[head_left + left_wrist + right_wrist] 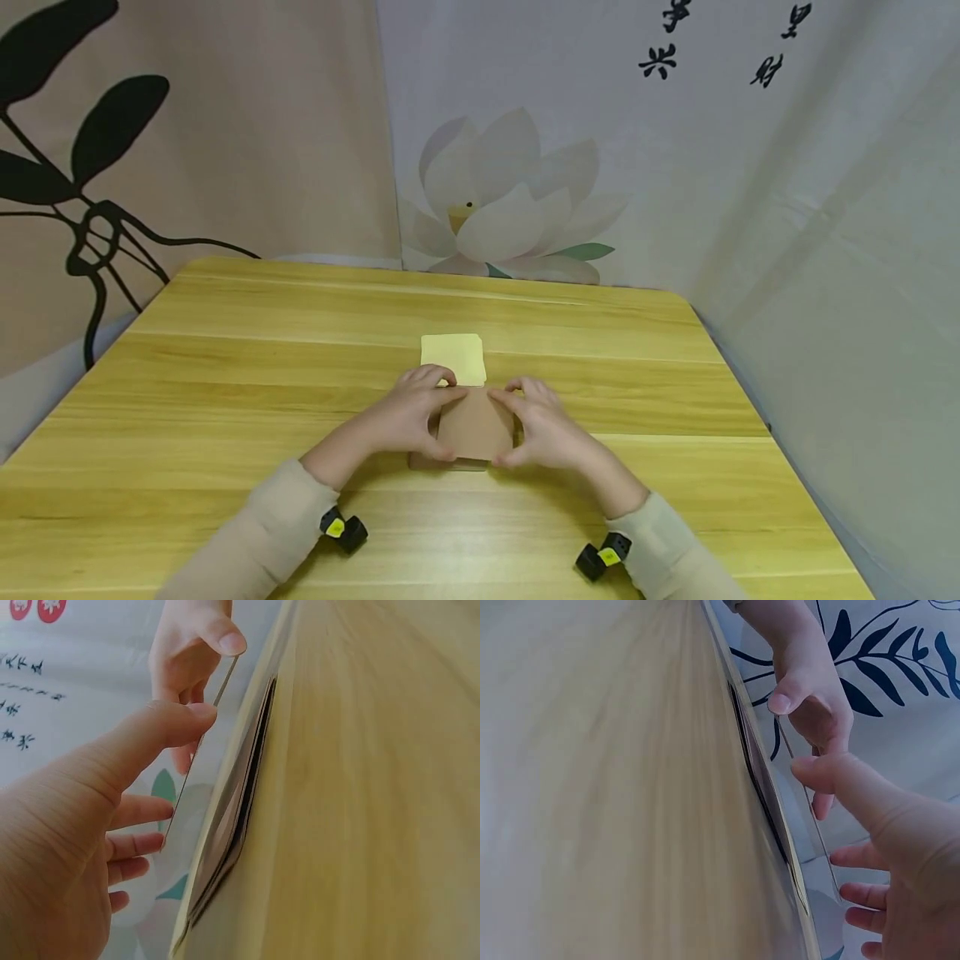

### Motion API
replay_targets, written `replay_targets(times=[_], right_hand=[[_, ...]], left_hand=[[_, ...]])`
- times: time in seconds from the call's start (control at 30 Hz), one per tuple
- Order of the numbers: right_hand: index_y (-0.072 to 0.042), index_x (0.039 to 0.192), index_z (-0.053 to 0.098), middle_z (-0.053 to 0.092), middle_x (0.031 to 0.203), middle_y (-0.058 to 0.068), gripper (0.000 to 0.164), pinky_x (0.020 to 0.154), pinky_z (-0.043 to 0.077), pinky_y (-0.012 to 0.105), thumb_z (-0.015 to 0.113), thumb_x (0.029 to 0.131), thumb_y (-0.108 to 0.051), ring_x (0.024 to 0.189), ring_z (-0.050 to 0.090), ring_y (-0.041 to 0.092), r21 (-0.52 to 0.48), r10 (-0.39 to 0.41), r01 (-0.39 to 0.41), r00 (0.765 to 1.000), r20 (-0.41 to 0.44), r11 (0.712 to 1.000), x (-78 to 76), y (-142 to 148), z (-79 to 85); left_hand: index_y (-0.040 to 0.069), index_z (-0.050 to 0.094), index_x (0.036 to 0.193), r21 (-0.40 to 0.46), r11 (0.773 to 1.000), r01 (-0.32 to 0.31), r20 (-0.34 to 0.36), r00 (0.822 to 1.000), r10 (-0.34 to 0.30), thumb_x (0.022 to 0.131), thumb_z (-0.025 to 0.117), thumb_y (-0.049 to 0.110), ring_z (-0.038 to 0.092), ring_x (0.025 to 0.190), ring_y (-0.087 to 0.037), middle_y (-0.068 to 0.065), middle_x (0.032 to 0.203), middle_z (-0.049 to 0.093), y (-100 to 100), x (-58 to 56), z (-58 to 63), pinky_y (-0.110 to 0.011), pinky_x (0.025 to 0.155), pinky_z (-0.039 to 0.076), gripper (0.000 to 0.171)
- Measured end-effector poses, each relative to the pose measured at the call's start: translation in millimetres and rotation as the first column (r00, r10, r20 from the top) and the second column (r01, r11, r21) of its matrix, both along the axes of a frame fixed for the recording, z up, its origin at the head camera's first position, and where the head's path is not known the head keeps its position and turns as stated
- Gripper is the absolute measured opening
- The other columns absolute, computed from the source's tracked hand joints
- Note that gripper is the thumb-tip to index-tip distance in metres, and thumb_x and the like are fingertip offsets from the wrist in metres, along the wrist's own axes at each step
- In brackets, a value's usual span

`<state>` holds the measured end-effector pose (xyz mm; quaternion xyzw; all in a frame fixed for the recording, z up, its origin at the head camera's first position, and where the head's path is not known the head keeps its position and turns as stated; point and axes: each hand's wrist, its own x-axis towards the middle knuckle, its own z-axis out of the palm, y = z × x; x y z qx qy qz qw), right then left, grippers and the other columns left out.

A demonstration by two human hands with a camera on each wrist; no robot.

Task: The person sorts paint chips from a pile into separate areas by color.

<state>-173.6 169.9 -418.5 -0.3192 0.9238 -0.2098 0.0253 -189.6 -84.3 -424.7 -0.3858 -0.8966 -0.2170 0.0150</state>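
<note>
A thin brown cardboard sheet (476, 427) is held a little above the table between both hands. My left hand (408, 414) holds its left side, with the thumb at the near corner and a finger at the far corner. On the opposite side, my right hand (546, 427) grips the sheet the same way. Both wrist views show the sheet edge-on, apart from the table. Under it lies a flat brown folded piece (234, 817) with layers slightly parted; in the head view the sheet hides most of it. Its exact kind is unclear.
A pad of yellow sticky notes (454, 354) lies just beyond the brown sheet. The wooden table (225, 375) stretches out on all sides. Behind it hangs a curtain (517, 67) printed with a lotus. Each sleeve bears a small black wrist camera (351, 533).
</note>
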Motion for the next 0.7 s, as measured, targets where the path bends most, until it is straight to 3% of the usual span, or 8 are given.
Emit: replay_targets(times=[0.4,0.7], right_hand=[[-0.01,0.141,0.048,0.041,0.128,0.006,0.091,0.1,0.028,0.046,0.085,0.064,-0.044,0.119,0.035,0.026,0.024,0.068,-0.068,0.998,0.007,0.997,-2.6,-25,-0.9],[-0.01,0.142,0.047,0.041,0.126,0.005,0.094,0.099,0.03,0.043,0.085,0.064,-0.045,0.115,0.035,0.021,0.051,0.081,-0.083,0.996,0.043,0.995,-4.0,-33,-7.1]], left_hand=[[0.004,0.057,0.133,-0.009,0.999,-0.047,0.009,0.999,0.047,0.06,0.084,0.049,0.039,0.119,-0.024,-0.004,0.121,0.047,-24,10.0,-3.7,-0.052,0.104,0.022,0.09],[0.002,0.056,0.133,-0.049,0.995,-0.083,0.048,0.995,0.085,0.058,0.084,0.052,0.038,0.122,-0.027,-0.006,0.125,0.049,-31,17.7,-4.4,-0.053,0.105,0.022,0.093]])
